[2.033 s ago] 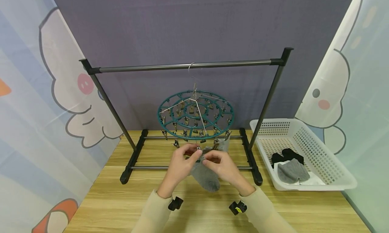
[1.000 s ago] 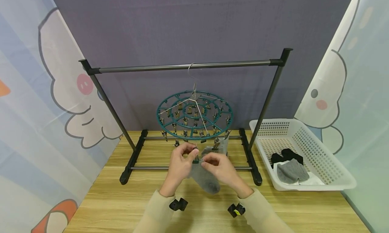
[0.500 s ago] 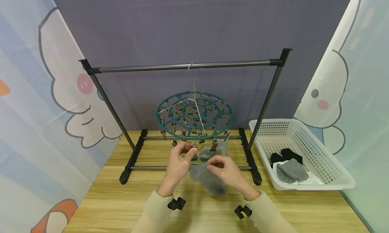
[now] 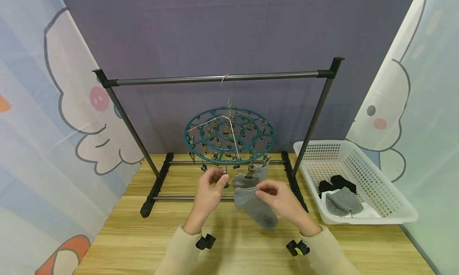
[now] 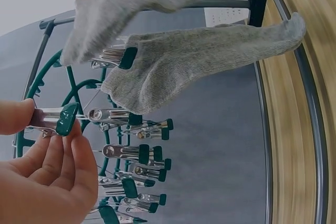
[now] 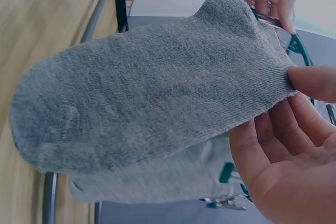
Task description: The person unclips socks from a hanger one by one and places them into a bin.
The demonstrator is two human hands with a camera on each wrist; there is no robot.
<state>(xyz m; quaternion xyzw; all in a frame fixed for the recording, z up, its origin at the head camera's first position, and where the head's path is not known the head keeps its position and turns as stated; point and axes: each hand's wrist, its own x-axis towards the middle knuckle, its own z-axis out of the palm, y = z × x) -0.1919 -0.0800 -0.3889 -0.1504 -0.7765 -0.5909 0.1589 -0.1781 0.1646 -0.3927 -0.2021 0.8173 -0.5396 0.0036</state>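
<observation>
My left hand [image 4: 209, 192] pinches a small metal clip [image 5: 50, 119] with green tips between thumb and fingers, and nothing sits in the clip. The clip hangs from the front of a round green drying hanger [image 4: 229, 162]. To the right, my right hand [image 4: 281, 199] pinches a grey ankle sock [image 4: 257, 209] by its cuff, toe pointing down and right. In the right wrist view the sock [image 6: 152, 87] stretches across, apart from the clip. Behind it, another grey sock [image 5: 184, 64] hangs from a neighbouring clip [image 5: 115, 57].
The hanger hooks over the bar [image 4: 172, 80] of a black rack standing on the wooden table [image 4: 118, 243]. At right stands a white perforated basket [image 4: 391, 199] holding black, grey [image 4: 344, 202] and white socks. Many other clips dangle under the hanger.
The sock's cuff was up at the clip; it has come down and away to the right with my right hand. My left hand, still holding the clip, has shifted slightly left.
</observation>
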